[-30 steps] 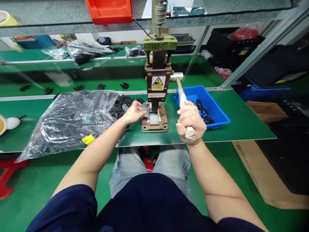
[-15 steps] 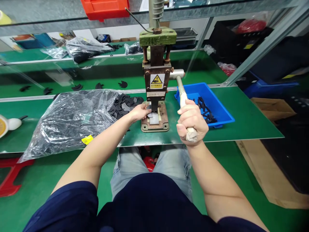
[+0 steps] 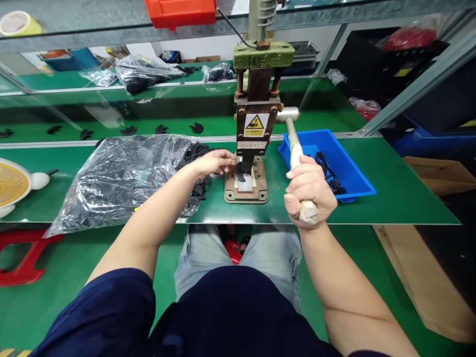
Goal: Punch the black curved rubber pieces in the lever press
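A hand-lever press (image 3: 252, 126) with a yellow warning sign stands upright on the green table. Under its ram, a curved black piece (image 3: 241, 172) lies on the pale plate of the press base (image 3: 245, 196). Just left of that piece is my left hand (image 3: 215, 163), fingers stretched toward the press and apart from the piece. My right hand (image 3: 311, 191) is wrapped round the tape-covered lever handle (image 3: 296, 151), which slants down toward me. Beside my left hand, loose black curved pieces (image 3: 195, 188) spill from a clear plastic bag (image 3: 119, 183).
A blue bin (image 3: 351, 173) holding black parts sits right of the press. At the far left is a white and orange fan (image 3: 15, 186). Several black pieces (image 3: 128, 130) lie in a row behind the table's back rail. A metal shelf edge with a red bin (image 3: 180, 12) crosses above.
My left hand has drawn back leftward, leaving the black piece it held on the press base. My right hand stays on the lever. The whole view has shifted slightly.
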`<action>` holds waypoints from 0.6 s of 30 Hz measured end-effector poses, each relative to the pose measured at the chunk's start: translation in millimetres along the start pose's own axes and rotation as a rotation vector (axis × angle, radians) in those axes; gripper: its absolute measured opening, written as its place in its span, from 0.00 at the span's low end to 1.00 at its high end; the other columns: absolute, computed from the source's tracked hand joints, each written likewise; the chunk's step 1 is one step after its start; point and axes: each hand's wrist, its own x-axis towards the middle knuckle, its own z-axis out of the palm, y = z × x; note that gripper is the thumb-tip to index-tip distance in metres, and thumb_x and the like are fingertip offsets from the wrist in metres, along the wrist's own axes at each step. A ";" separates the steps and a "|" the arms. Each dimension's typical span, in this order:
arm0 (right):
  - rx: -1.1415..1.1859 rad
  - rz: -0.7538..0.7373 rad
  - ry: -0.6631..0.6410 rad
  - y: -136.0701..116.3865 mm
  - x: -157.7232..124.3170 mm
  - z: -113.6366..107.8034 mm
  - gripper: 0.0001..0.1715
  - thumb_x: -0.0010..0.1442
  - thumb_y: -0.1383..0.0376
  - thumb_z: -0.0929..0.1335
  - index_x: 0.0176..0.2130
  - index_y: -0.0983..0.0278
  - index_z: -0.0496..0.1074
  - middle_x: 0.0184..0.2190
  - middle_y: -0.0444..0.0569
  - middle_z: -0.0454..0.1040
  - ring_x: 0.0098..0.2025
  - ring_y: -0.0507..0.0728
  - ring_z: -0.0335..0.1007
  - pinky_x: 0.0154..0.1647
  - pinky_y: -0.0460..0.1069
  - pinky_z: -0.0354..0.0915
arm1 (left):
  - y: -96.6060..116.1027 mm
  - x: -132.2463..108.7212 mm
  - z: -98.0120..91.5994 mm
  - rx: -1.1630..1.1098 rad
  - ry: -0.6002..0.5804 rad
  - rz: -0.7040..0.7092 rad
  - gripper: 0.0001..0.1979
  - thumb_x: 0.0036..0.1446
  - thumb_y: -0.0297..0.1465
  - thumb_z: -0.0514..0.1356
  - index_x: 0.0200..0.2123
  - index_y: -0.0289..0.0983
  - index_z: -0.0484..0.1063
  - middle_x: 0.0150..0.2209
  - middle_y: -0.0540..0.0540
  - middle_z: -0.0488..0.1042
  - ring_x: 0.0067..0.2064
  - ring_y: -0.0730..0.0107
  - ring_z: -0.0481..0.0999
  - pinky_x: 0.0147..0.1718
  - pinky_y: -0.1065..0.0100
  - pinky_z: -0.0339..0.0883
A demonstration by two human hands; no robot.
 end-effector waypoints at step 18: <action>-0.010 0.033 -0.020 -1.3 -1.3 -1.6 0.15 0.61 0.60 0.74 0.27 0.57 0.67 0.25 0.37 0.74 0.39 0.56 0.79 0.70 0.71 0.71 | -27.7 -15.1 -43.4 1.369 0.020 0.252 0.21 0.72 0.35 0.55 0.59 0.35 0.82 0.53 0.33 0.83 0.55 0.46 0.79 0.53 0.52 0.68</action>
